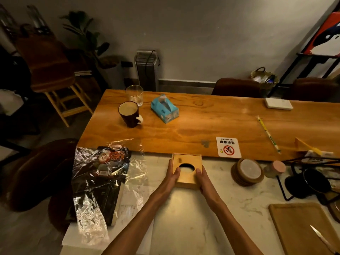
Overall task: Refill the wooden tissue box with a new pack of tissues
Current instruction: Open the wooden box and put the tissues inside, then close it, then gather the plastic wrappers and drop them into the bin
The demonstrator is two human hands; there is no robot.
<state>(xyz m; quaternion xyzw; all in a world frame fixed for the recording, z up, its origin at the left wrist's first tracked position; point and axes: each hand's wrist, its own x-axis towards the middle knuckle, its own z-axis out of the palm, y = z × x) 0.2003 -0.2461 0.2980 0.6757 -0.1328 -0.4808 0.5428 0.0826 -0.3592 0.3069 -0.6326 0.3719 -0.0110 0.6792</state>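
Wooden tissue box (186,177) gripped by left hand (172,175) and right hand (202,178), between cellophane bag (99,173) and coasters (247,172).

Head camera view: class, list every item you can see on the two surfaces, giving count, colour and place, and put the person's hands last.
wooden table: one, orange-brown, far half
marble counter: one, white, near half
wooden tissue box: one, light wood, counter's far edge
tissue pack: one, blue, table, right of the mug
mug: one, dark brown, table's left end
glass: one, clear, behind the mug
sign: one, white with a red symbol, table's near edge
coasters: one stack, wood, right of the box
wrapped package: one, dark under clear film, counter's left
cutting board: one, wood, counter's near right
knife: one, pale, on the board
left hand: holds the box's left side
right hand: holds the box's right side
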